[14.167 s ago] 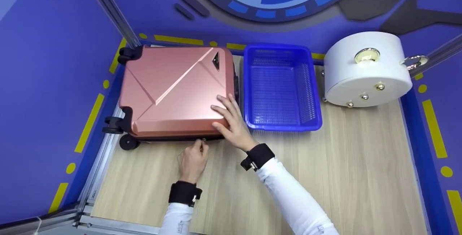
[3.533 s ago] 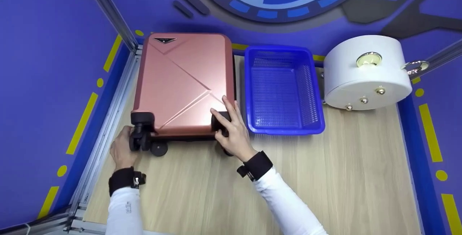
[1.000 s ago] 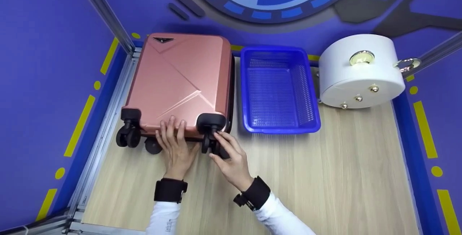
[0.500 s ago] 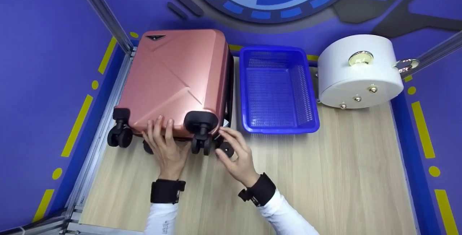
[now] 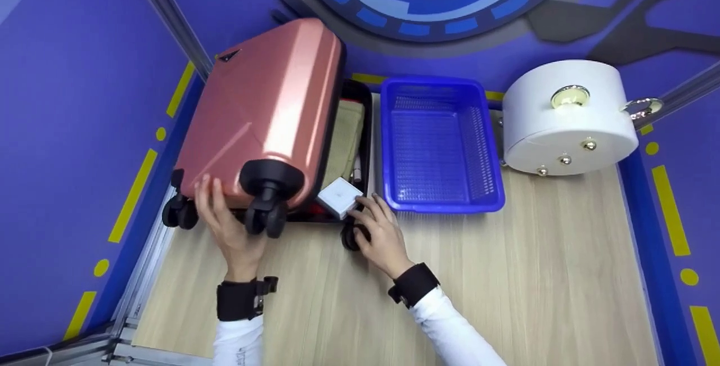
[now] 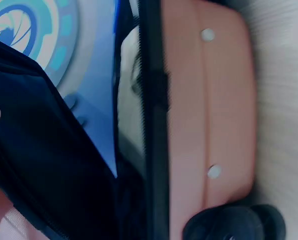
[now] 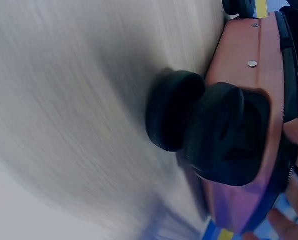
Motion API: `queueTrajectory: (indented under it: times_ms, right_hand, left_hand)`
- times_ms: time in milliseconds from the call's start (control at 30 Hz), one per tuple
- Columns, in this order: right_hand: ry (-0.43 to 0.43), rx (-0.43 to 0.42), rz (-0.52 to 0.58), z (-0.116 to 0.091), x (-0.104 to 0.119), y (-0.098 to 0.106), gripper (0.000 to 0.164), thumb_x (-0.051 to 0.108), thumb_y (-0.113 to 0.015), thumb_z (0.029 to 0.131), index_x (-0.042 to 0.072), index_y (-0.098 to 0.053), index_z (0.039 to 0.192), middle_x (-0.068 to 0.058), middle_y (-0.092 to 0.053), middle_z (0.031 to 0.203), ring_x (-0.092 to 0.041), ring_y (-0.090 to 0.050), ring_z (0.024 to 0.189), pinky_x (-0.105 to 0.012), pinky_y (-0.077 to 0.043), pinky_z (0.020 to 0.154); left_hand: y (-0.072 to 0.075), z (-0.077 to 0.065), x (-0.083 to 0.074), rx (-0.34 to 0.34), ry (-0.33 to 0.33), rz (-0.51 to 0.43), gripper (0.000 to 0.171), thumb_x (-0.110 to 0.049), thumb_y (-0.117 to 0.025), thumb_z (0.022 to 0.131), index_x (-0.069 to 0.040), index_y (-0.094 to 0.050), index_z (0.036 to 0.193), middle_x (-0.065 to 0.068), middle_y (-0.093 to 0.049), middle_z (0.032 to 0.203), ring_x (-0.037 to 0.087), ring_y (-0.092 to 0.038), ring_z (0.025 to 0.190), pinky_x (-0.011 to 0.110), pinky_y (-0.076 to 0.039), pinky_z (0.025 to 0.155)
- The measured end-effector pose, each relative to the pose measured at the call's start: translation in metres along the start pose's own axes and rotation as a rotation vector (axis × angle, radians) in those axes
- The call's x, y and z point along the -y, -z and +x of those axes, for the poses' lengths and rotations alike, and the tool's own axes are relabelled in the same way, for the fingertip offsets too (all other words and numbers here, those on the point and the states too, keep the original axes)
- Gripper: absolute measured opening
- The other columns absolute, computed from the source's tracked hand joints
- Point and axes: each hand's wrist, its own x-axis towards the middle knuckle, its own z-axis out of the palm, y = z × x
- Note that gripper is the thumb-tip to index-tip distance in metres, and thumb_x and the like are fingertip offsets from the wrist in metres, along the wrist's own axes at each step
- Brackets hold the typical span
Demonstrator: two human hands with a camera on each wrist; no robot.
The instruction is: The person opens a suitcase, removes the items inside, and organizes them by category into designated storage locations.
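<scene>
Rose-pink plastic first, at the left of the tabletop [image 5: 506, 287]: the suitcase lid [image 5: 236, 113], tilted open, right edge raised, left edge low. My left hand [image 5: 233, 236] has it by the near edge, fingers over the outside, a digit showing against the dark lining in the left wrist view; I call that grip grasping the lid. Beneath it lies the lower shell [image 6: 229, 100], a khaki cloth [image 5: 344, 135] inside and a white square box [image 5: 339, 196] askew at the near right corner. Just beside that box, my right hand [image 5: 385, 239]: fingers loosely bent at the shell's rim, grip not clenched; whether a fingertip touches the box, I can't tell. I judge we're mid-opening, lid only partway over. The next move calls for swinging the lid leftward under control, the right hand steadying the lower shell so the box doesn't slip out. Further right, the blue basket [image 5: 444, 208] stands beside the suitcase; well apart sits the white drum-shaped case [image 5: 551, 107], untouched.
</scene>
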Motion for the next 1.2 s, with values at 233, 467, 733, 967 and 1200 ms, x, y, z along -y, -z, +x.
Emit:
queueTrajectory:
  times_ms: [233,467,733,967,1200]
  right_hand:
    - [-0.007,0.035,-0.013,-0.005,-0.006,-0.007,0.044,0.01,-0.077,0.084,0.017,-0.07,0.126,-0.011,-0.052,0.151,-0.047,-0.04,0.143,-0.066,-0.042,0.107]
    - [0.006,0.067,-0.016,-0.007,-0.013,-0.013,0.046,0.011,-0.077,0.084,0.013,-0.068,0.129,-0.012,-0.052,0.148,-0.047,-0.044,0.138,-0.063,-0.044,0.107]
    - [0.0,0.098,-0.02,-0.017,-0.016,-0.019,0.051,0.015,-0.078,0.086,0.014,-0.065,0.135,-0.011,-0.05,0.15,-0.046,-0.044,0.139,-0.06,-0.041,0.112]
    - [-0.004,0.105,0.007,-0.022,-0.017,-0.025,0.054,0.014,-0.08,0.086,0.012,-0.063,0.137,-0.014,-0.047,0.153,-0.046,-0.041,0.145,-0.057,-0.04,0.114]
    - [-0.031,0.11,0.049,-0.02,-0.017,-0.029,0.059,0.012,-0.081,0.084,0.011,-0.06,0.14,-0.014,-0.041,0.16,-0.048,-0.037,0.147,-0.058,-0.038,0.114]
  left_hand:
    - [0.014,0.022,-0.007,-0.016,0.109,-0.076,0.104,-0.031,-0.09,0.069,0.01,-0.04,0.15,0.041,-0.038,0.148,0.043,-0.034,0.146,0.054,-0.027,0.121]
    - [0.02,0.038,0.011,-0.045,0.279,-0.23,0.108,-0.006,-0.085,0.055,0.018,-0.033,0.148,0.035,-0.036,0.153,0.033,-0.037,0.145,0.045,-0.026,0.122]
    - [0.015,0.057,0.044,-0.066,0.368,-0.346,0.091,0.012,-0.083,0.061,0.014,-0.046,0.144,0.004,-0.065,0.126,0.019,-0.062,0.114,0.033,-0.043,0.107]
    - [0.018,0.073,0.067,-0.119,0.466,-0.311,0.065,0.01,-0.078,0.07,0.009,-0.06,0.132,0.0,-0.067,0.116,0.011,-0.06,0.105,0.026,-0.045,0.1]
    - [0.026,0.091,0.103,-0.116,0.668,-0.146,0.072,-0.006,-0.075,0.083,0.007,-0.049,0.148,0.02,-0.053,0.149,0.016,-0.049,0.135,0.021,-0.031,0.116]
